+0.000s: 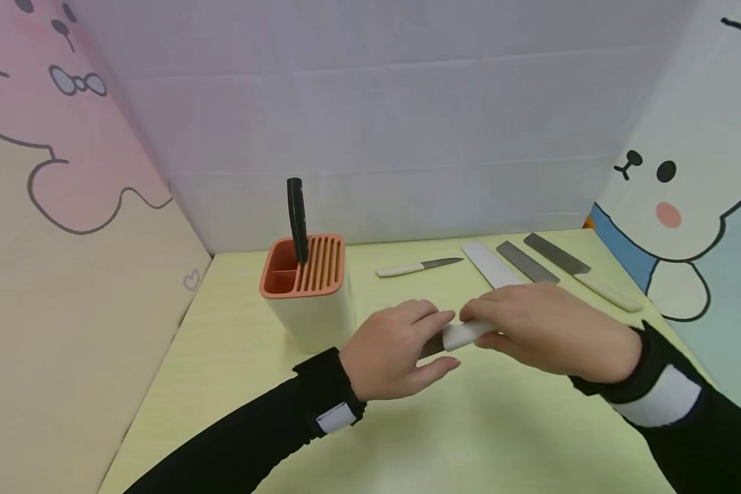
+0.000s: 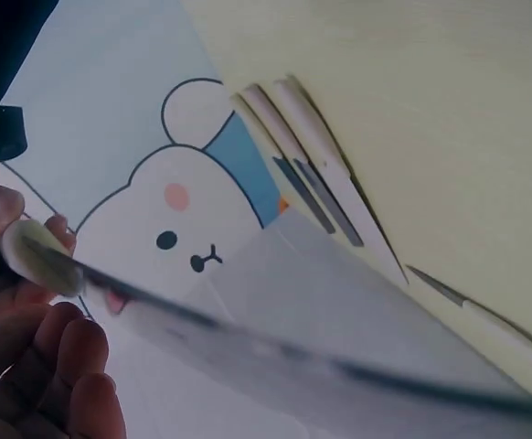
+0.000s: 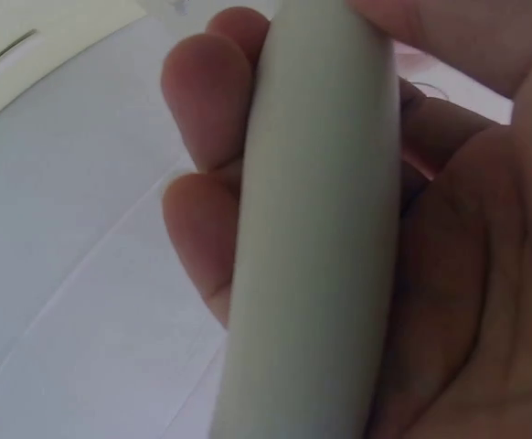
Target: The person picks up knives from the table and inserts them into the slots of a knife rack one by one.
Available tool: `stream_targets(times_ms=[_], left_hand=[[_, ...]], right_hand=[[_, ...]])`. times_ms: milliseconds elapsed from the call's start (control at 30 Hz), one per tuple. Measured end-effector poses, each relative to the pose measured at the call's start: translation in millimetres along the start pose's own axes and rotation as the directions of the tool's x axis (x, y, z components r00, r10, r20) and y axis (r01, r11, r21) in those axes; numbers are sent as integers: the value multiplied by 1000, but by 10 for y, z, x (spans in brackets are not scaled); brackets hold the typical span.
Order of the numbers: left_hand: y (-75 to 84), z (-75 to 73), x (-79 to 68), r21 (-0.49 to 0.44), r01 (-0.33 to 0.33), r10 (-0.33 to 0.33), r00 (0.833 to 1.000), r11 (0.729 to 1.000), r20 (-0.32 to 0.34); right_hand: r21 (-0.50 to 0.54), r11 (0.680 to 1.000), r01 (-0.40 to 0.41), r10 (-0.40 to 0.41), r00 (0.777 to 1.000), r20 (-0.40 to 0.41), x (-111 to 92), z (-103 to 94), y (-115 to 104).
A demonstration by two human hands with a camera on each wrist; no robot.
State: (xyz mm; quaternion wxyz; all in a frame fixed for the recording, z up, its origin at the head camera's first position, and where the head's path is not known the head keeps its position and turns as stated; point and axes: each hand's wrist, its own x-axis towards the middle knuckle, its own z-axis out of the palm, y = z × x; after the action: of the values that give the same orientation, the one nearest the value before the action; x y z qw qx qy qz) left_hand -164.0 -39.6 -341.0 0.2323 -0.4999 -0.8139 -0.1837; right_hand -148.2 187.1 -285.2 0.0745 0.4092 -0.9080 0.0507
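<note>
My right hand (image 1: 540,329) grips the pale handle (image 1: 466,334) of a knife above the table; the same handle fills the middle of the right wrist view (image 3: 316,219). My left hand (image 1: 392,350) is around the blade beside the handle, thumb apart from the fingers and dark metal (image 1: 432,346) showing between them. Most of the blade is hidden behind that hand in the head view; in the left wrist view the long blade (image 2: 293,347) runs blurred towards the lower right. Left of the hands stands a white knife block (image 1: 311,322) with an orange slotted top.
A black-handled tool (image 1: 297,219) stands upright in the block. A small paring knife (image 1: 401,270) lies behind the hands. Several larger knives lie at the back right: a white blade (image 1: 489,263), a grey blade (image 1: 525,261) and another knife (image 1: 605,291). Fabric walls enclose the table.
</note>
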Motion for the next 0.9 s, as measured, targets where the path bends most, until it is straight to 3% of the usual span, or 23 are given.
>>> stream_targets(times_ms=[200,367,700,900], left_hand=[[38,102,-9,-55,88,-83,993,995,88],[39,98,-29,-83,120,-105,981,989,165],[23,113,-26,17,20,-23,965,1000,262],[12,101,-33,37,27,-36,961,999,273]], right_hand=[[-57,997,49,-51,998,-31,70,29,-94],[-88,993,73,-77,996,-52,84,51,-91],[-70,994,82,-85,995,-46,109,68,-84],[-74,994,82,-88,992,-92,147,58,-61]])
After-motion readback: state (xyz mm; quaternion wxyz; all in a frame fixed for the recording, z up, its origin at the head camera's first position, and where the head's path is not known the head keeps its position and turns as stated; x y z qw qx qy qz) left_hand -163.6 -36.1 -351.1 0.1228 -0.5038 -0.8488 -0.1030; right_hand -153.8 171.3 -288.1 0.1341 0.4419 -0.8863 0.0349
